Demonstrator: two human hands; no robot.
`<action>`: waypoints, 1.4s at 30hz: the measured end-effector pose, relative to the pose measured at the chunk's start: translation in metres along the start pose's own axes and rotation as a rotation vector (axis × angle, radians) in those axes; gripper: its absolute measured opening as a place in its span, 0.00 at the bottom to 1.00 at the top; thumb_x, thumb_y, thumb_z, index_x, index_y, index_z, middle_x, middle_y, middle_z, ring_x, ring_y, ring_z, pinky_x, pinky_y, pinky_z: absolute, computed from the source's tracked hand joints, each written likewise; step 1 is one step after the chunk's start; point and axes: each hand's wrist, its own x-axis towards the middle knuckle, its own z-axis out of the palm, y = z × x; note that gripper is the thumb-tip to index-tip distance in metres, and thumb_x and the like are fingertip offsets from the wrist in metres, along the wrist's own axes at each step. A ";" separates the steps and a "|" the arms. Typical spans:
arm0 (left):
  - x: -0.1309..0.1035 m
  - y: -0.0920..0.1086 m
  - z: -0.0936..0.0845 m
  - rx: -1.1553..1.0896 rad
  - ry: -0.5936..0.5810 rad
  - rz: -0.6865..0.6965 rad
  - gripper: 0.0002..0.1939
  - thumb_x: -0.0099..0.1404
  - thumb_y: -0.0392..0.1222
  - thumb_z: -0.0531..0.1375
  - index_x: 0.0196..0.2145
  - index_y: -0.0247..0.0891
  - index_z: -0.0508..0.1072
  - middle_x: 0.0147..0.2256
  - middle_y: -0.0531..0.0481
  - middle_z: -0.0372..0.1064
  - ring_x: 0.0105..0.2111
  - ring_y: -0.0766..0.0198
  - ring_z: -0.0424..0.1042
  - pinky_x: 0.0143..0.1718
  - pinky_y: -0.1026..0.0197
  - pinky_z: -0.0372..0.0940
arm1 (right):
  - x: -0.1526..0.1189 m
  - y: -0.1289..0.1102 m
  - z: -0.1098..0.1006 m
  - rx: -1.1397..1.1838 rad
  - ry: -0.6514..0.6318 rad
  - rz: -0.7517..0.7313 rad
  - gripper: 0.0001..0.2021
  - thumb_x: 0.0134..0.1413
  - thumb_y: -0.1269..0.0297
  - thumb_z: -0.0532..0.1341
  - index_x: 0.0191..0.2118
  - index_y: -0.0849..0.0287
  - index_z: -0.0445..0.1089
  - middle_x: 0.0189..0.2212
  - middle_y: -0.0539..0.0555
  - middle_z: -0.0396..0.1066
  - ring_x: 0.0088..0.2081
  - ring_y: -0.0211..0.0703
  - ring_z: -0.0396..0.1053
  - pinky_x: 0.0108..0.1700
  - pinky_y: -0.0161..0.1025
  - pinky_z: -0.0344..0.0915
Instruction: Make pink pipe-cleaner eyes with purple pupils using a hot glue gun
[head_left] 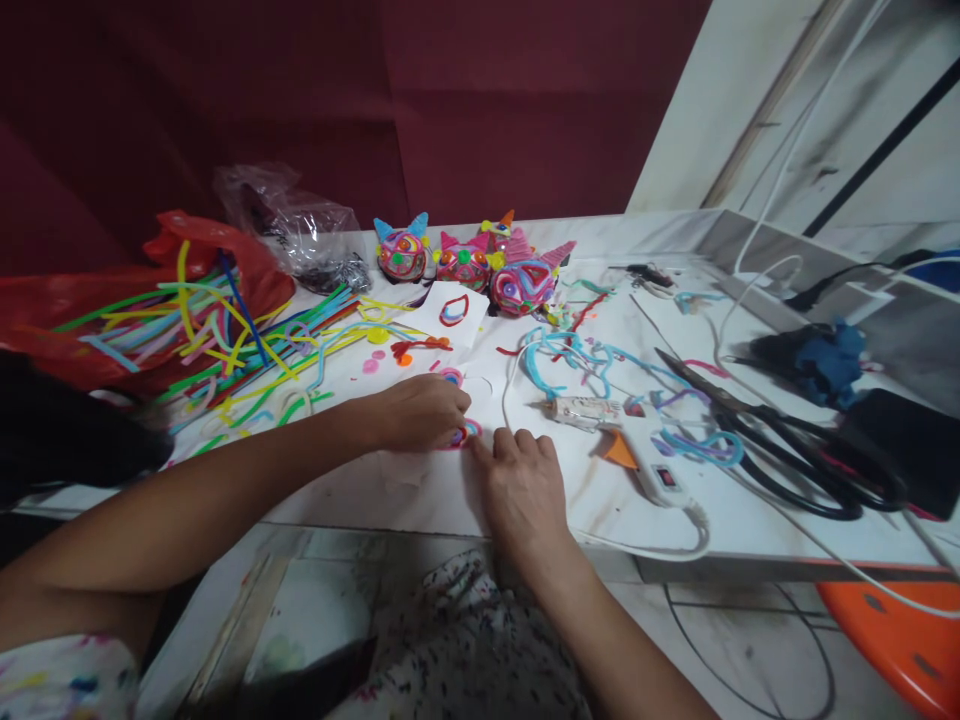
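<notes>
Left hand [424, 412] palm-down against a coil [465, 434], right hand [525, 488] alongside

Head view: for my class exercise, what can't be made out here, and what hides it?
All in the head view:
- Left hand: fingertip grip, hidden by its own knuckles.
- Coil: upper part, covered by that hand.
- Rear figure: lower part, behind the front figures.
- Glue gun: barrel print, too small and blurred.
- Orange stool: cut off by the right edge.
</notes>
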 end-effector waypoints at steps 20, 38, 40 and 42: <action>0.028 0.040 -0.034 0.033 -0.304 -0.506 0.10 0.63 0.41 0.61 0.35 0.32 0.79 0.35 0.38 0.78 0.38 0.51 0.78 0.35 0.58 0.69 | 0.015 0.016 -0.022 0.056 -0.047 -0.083 0.15 0.69 0.68 0.54 0.45 0.55 0.80 0.40 0.58 0.79 0.43 0.49 0.74 0.42 0.43 0.55; 0.035 0.039 -0.038 0.035 -0.462 -0.556 0.14 0.67 0.40 0.55 0.40 0.32 0.79 0.43 0.35 0.78 0.43 0.50 0.78 0.38 0.57 0.69 | -0.059 0.111 -0.025 -0.077 0.134 0.406 0.12 0.68 0.61 0.57 0.46 0.61 0.75 0.42 0.63 0.74 0.43 0.56 0.71 0.39 0.42 0.60; 0.035 0.040 -0.038 0.044 -0.466 -0.545 0.15 0.67 0.39 0.54 0.40 0.31 0.79 0.43 0.35 0.77 0.43 0.48 0.78 0.37 0.55 0.69 | -0.053 0.114 -0.025 -0.052 0.075 0.443 0.13 0.68 0.60 0.57 0.48 0.63 0.73 0.43 0.64 0.74 0.43 0.56 0.73 0.39 0.42 0.61; 0.035 0.041 -0.037 0.052 -0.467 -0.539 0.15 0.68 0.39 0.54 0.40 0.31 0.79 0.43 0.35 0.77 0.44 0.47 0.78 0.38 0.54 0.70 | -0.048 0.117 -0.022 -0.024 0.055 0.439 0.14 0.67 0.59 0.58 0.50 0.63 0.70 0.44 0.65 0.75 0.45 0.56 0.74 0.39 0.42 0.63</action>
